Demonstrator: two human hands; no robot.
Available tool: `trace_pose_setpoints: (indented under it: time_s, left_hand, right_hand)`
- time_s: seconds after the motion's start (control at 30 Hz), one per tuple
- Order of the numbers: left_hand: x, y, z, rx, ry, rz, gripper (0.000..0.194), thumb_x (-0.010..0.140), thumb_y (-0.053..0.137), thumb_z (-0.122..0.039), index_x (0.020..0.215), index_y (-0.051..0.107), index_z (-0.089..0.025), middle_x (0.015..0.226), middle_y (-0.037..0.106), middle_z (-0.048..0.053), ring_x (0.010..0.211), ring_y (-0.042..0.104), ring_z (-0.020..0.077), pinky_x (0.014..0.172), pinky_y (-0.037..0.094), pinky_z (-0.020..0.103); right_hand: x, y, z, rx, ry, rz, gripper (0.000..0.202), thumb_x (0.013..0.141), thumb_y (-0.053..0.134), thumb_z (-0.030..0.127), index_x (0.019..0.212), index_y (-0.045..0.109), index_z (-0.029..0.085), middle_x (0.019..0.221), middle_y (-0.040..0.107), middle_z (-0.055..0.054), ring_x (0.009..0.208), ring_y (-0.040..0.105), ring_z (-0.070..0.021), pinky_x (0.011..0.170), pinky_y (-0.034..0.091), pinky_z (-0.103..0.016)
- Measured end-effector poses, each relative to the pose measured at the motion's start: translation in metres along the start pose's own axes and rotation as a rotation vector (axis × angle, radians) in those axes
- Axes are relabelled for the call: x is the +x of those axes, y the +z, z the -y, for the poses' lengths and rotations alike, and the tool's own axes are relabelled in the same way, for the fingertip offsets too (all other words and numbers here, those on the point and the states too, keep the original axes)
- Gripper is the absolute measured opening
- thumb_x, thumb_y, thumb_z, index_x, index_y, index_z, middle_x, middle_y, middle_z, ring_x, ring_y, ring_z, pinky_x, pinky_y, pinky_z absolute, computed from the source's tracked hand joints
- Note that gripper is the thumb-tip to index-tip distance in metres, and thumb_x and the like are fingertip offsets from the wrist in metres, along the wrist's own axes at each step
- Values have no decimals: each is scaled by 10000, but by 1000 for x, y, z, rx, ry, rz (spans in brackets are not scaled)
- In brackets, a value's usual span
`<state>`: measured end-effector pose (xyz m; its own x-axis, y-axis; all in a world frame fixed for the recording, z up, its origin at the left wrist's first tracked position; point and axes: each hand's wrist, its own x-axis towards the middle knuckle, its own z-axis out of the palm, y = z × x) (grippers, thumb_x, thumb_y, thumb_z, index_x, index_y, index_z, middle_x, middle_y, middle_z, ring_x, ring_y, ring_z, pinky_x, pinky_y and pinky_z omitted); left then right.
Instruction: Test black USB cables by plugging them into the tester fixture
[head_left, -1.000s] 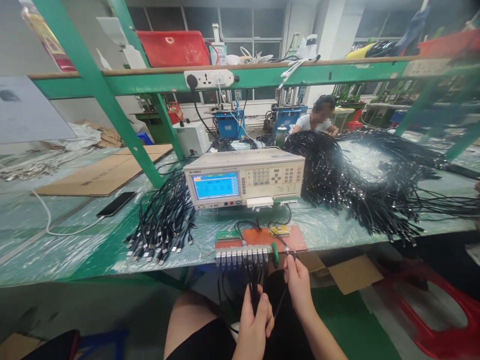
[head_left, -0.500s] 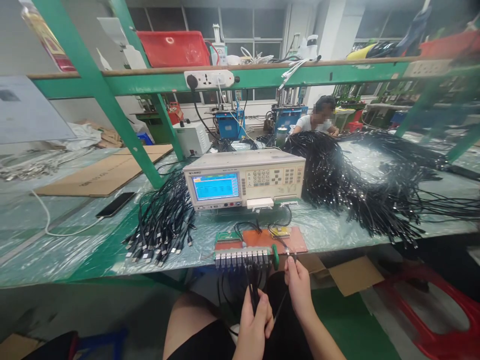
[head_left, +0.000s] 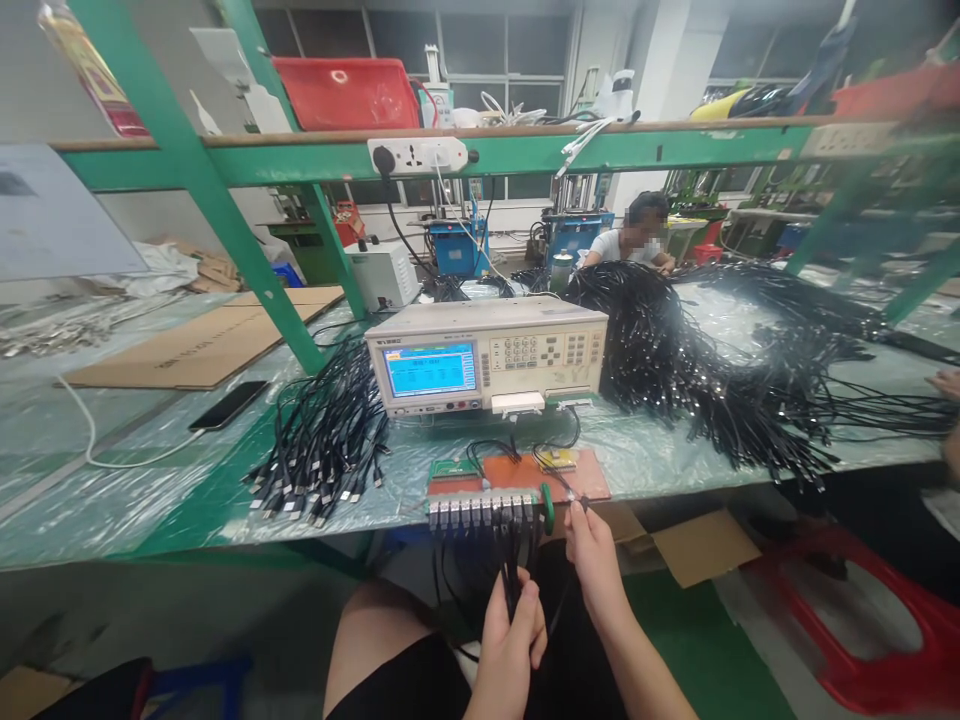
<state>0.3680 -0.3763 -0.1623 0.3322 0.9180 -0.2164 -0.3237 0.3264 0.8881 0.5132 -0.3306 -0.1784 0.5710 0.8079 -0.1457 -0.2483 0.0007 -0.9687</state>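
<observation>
My left hand [head_left: 514,625] is wrapped round a bundle of black cables [head_left: 508,560] below the table's front edge. Just to its right, my right hand [head_left: 589,540] pinches a black cable end [head_left: 583,503] at the right part of the copper-coloured board [head_left: 596,480]. Along the board's front runs a row of connectors [head_left: 480,508] with black plugs hanging from it. A green ring-like part [head_left: 547,508] stands between that row and my right hand. Behind the board sits the white tester [head_left: 544,360] with its blue screen [head_left: 430,370] lit.
Black cables with plugs [head_left: 319,440] lie left of the tester, and a large cable heap [head_left: 645,340] lies right of it. A phone [head_left: 231,405] and cardboard [head_left: 202,340] are at left. A red stool [head_left: 825,620] stands at right. Another person's hand [head_left: 946,384] shows at the right edge.
Another person's hand and arm have come into view at the right edge. The tester's screen shows different content. My hands have barely moved.
</observation>
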Motion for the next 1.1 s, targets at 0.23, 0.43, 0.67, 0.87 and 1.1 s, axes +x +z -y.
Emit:
trace_pose_setpoints:
  time_s: [0.23,0.43,0.67,0.87,1.1]
  left_hand:
    - [1,8,-3,26,45,-5,512,886,570,-719,989,454,-231,490,277,-171,372,219,43,403,145,206]
    - [4,13,8,-38,11,-45,693,741,665,-794,1071,442,-227,557,247,-169,466,156,56,441,116,218]
    - [-3,15,22,2,37,-32,808,739,623,-825,1209,432,-197,595,272,-149,503,180,76,469,135,244]
    - [-5,20,11,-20,38,-42,817,702,660,-823,1183,442,-200,590,252,-156,503,161,80,462,123,239]
    - [-6,21,9,-9,44,-36,751,730,654,-806,1133,447,-206,601,255,-151,511,168,78,463,121,238]
  right_hand:
    - [-2,-2,8,178,131,129,614,707,718,791,733,515,212,548,554,35,429,504,-110,376,348,-203]
    - [-3,-5,9,387,270,229,543,704,831,643,753,499,215,483,320,145,337,170,-12,320,147,-150]
    - [2,-8,5,467,376,325,488,733,801,595,794,478,234,486,250,159,368,73,-30,340,83,-169]
    - [-3,-3,14,390,324,318,485,798,692,656,757,432,249,486,218,155,370,59,-48,348,74,-192]
    - [-5,-1,21,394,340,283,429,831,684,582,743,435,244,490,212,156,386,46,-48,344,72,-187]
